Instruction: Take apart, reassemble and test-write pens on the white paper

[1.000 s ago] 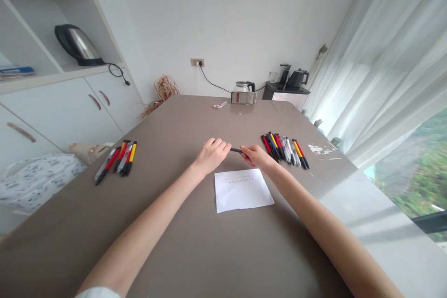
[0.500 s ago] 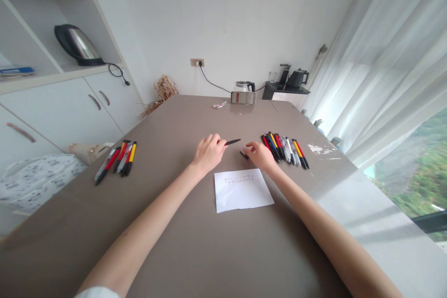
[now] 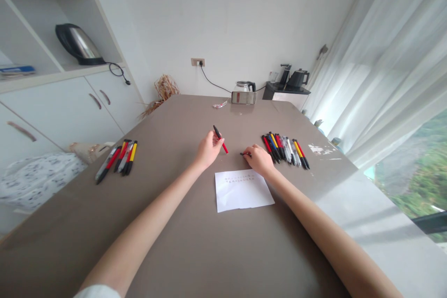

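Observation:
My left hand point(image 3: 208, 150) is closed around a red and black marker point(image 3: 221, 139). The black end tilts up and away, and the red end points down towards the right. Beside it, just past the paper's far edge, my right hand point(image 3: 260, 159) pinches a small black marker cap point(image 3: 245, 154) close to the tabletop. A white sheet of paper point(image 3: 240, 195) with rows of small writing along its far side lies in front of my hands. Several markers point(image 3: 284, 149) in red, yellow, blue, white and black lie in a row right of my right hand.
At the table's left edge is another group of markers point(image 3: 118, 160). A glass kettle point(image 3: 241, 86) stands behind a phone-like box point(image 3: 243, 98) at the far edge, near a crumpled wrapper point(image 3: 220, 104). White curtains point(image 3: 380, 46) hang at the right.
My left hand has turned the marker, so its red end now shows and its black end points away. My right hand has closed on the black cap.

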The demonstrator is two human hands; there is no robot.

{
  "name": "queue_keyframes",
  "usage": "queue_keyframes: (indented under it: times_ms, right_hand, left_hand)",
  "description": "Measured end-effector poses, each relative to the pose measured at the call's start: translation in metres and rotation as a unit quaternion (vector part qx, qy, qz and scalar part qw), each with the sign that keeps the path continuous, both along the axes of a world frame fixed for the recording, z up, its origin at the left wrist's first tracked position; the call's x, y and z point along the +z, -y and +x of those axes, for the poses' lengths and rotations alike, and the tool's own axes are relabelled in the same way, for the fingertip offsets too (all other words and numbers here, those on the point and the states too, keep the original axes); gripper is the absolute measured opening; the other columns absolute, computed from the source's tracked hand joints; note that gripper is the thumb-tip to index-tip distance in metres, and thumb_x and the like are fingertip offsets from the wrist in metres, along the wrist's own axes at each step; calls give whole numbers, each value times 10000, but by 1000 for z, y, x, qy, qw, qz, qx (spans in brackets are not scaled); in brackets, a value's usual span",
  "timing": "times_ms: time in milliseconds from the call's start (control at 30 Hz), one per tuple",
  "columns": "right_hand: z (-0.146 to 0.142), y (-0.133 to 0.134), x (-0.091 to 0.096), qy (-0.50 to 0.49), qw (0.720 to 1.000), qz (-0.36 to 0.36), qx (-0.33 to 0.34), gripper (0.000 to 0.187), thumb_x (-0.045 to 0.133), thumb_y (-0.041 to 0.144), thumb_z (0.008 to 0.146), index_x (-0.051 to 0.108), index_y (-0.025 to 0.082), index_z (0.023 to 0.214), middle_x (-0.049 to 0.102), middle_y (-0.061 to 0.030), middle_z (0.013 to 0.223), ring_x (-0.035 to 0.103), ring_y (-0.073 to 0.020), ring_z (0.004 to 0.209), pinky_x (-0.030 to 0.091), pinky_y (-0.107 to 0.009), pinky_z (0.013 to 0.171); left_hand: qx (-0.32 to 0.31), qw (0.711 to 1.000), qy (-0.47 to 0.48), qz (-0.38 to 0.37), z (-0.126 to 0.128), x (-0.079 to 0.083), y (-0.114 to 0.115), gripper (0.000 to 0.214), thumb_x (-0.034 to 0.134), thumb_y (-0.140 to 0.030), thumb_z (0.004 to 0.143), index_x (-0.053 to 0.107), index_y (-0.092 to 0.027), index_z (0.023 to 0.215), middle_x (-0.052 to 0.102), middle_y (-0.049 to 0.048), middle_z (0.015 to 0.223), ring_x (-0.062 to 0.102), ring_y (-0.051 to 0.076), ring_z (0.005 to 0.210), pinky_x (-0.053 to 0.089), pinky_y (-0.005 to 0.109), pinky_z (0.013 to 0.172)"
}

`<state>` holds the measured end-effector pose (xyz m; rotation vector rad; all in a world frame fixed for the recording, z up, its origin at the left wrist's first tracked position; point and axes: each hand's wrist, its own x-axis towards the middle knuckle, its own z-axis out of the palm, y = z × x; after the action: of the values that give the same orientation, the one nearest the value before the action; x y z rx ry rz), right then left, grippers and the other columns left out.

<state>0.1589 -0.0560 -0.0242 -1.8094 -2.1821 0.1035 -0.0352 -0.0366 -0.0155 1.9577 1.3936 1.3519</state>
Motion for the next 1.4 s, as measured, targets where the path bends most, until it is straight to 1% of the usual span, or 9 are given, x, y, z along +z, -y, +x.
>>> queue_keyframes:
  times_ms: [100, 167, 300, 433, 533, 633, 833, 1167, 1400]
  right_hand:
    - [2, -2, 1, -6, 1000, -2, 0, 256, 491, 306, 764, 591, 204, 977, 563, -63, 925, 522, -166, 833, 365, -238, 633]
    - [3, -3, 2, 1, 1000, -9, -3, 233, 499, 301, 754, 610, 200, 931, 572, -65, 914, 523, -171, 830, 363, -240, 626]
    - [5, -4, 3, -6, 1000, -7, -4, 170, 503, 284, 743, 639, 207, 812, 588, -60, 866, 528, -168, 805, 360, -236, 611]
    - [3, -6, 3, -81, 996, -11, 26, 188, 498, 316, 745, 640, 219, 822, 615, -40, 786, 547, -145, 715, 377, -228, 608]
    - [2, -6, 4, -150, 987, -9, 50, 202, 498, 320, 744, 642, 216, 842, 630, -26, 724, 558, -135, 681, 400, -229, 638]
    - [2, -6, 5, -206, 976, -7, 64, 215, 503, 317, 736, 652, 205, 842, 642, -27, 745, 571, -139, 682, 426, -232, 637]
    - [1, -9, 4, -325, 940, -79, 66, 280, 497, 286, 727, 640, 154, 928, 649, -41, 748, 581, -124, 546, 463, -207, 486]
    - [1, -13, -2, -367, 924, -70, 78, 281, 504, 231, 701, 652, 145, 925, 647, -50, 760, 594, -136, 576, 482, -209, 470]
    - [0, -11, 2, -380, 919, -79, 66, 282, 504, 209, 686, 653, 134, 913, 632, -36, 702, 559, -108, 495, 487, -211, 462]
  left_hand:
    - [-12, 996, 86, -29, 0, -4, -6, 219, 521, -296, 731, 453, -164, 892, 601, 65, 864, 587, 142, 785, 461, 301, 738]
    - [-24, 988, 144, -58, 0, -5, -8, 225, 533, -277, 719, 444, -159, 889, 605, 68, 861, 593, 145, 796, 463, 316, 753]
    - [-50, 954, 265, -134, 2, 0, -6, 220, 539, -215, 709, 419, -153, 883, 609, 77, 873, 603, 141, 799, 471, 335, 764]
    - [-65, 923, 334, -180, 3, 4, -2, 220, 555, -168, 698, 413, -152, 866, 614, 70, 852, 609, 138, 806, 458, 349, 799]
    - [-73, 913, 354, -188, 3, 5, -1, 224, 566, -151, 691, 415, -154, 857, 617, 63, 835, 610, 143, 814, 450, 360, 814]
    - [-79, 908, 364, -193, 4, 6, 0, 232, 581, -150, 681, 423, -152, 851, 618, 64, 834, 611, 142, 809, 446, 359, 824]
    - [-92, 896, 383, -207, 5, 8, 3, 241, 598, -135, 661, 437, -145, 840, 622, 78, 830, 612, 154, 810, 444, 361, 828]
    - [-97, 892, 390, -207, 4, 7, 3, 235, 611, -132, 649, 451, -148, 821, 627, 74, 823, 607, 161, 831, 434, 369, 840]
    - [-106, 889, 390, -214, 4, 8, 3, 240, 619, -137, 646, 458, -148, 823, 628, 86, 849, 604, 167, 845, 430, 374, 846]
